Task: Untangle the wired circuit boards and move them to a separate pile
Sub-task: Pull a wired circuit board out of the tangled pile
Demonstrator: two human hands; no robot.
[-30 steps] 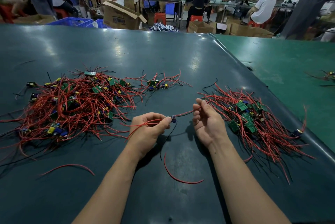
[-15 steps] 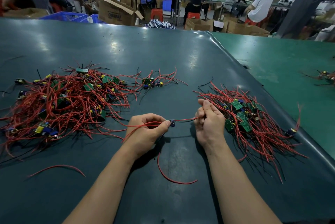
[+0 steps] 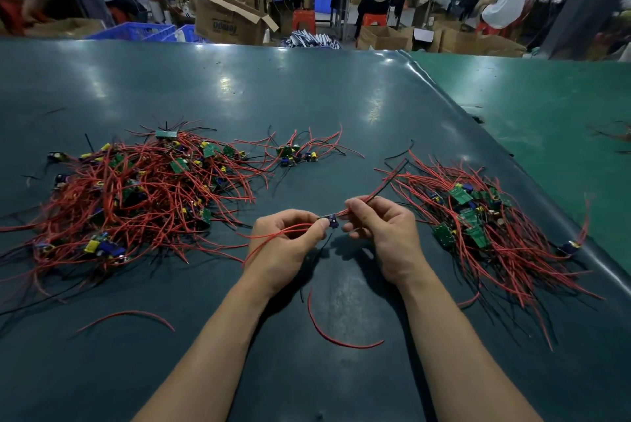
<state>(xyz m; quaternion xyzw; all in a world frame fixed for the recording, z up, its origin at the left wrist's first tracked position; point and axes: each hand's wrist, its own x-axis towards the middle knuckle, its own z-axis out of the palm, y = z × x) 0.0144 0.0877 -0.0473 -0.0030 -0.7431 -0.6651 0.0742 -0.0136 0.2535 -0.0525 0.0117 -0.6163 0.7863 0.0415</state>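
A small wired circuit board [image 3: 332, 220] with a blue part sits between my two hands, above the dark green table [image 3: 307, 97]. My left hand [image 3: 286, 244] pinches the board and its red wires, which trail left and down. My right hand [image 3: 382, 230] pinches the red and black wires on the board's other side; they run up and to the right. A big tangled heap of red-wired boards [image 3: 136, 196] lies at the left. A second pile of boards [image 3: 485, 227] lies at the right. A small cluster of boards [image 3: 295, 153] rests between them, farther back.
Loose red wire pieces lie on the table: one [image 3: 334, 336] near my forearms, one [image 3: 126, 317] at the lower left. A lighter green table [image 3: 546, 107] adjoins on the right. Beyond the far edge are cardboard boxes [image 3: 228, 20], blue crates and seated people.
My right hand has moved left, closer to the left hand, and now grips the wires right beside the board. The camera view has shifted slightly.
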